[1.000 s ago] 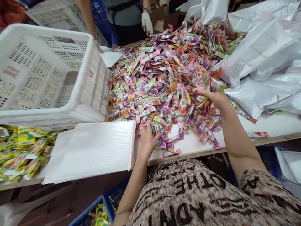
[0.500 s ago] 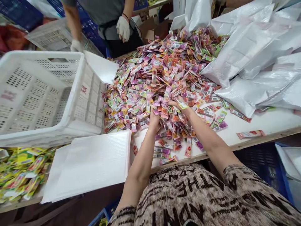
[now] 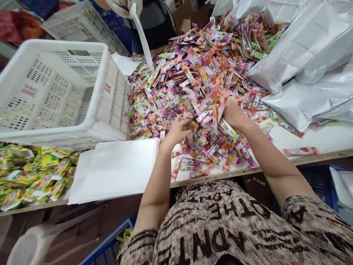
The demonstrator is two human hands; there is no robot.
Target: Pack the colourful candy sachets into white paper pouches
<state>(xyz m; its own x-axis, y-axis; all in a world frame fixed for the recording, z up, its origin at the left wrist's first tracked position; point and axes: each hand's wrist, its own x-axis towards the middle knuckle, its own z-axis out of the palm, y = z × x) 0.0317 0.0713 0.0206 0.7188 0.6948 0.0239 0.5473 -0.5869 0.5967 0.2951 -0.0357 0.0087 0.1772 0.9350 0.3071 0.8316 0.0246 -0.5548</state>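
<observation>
A large heap of small stick packets [image 3: 193,73], pink, purple, red and green with barcodes, spreads over the white table. My left hand [image 3: 178,131] is at the near left side of the heap, fingers apart and curved, with packets beyond its fingertips and nothing clearly held. On the right, my right hand [image 3: 231,110] is closed around several pink-and-red stick packets [image 3: 220,105] standing out from its fingers. Part of its fingers is hidden behind them. Below both hands, more packets lie loosely near the table's front edge.
A white perforated crate [image 3: 96,125] stands left, behind stacked white foam sheets [image 3: 118,165]. Yellow packets [image 3: 35,173] lie at far left. Filled white bags [image 3: 303,95] rest on the right. Across the table, a co-worker's gloved hand [image 3: 124,7] holds a white strip [image 3: 142,36].
My hands have moved apart: the right rose and shifted right with packets, the left opened slightly leftward. The co-worker's hand now holds a white strip over the heap. The view shifted.
</observation>
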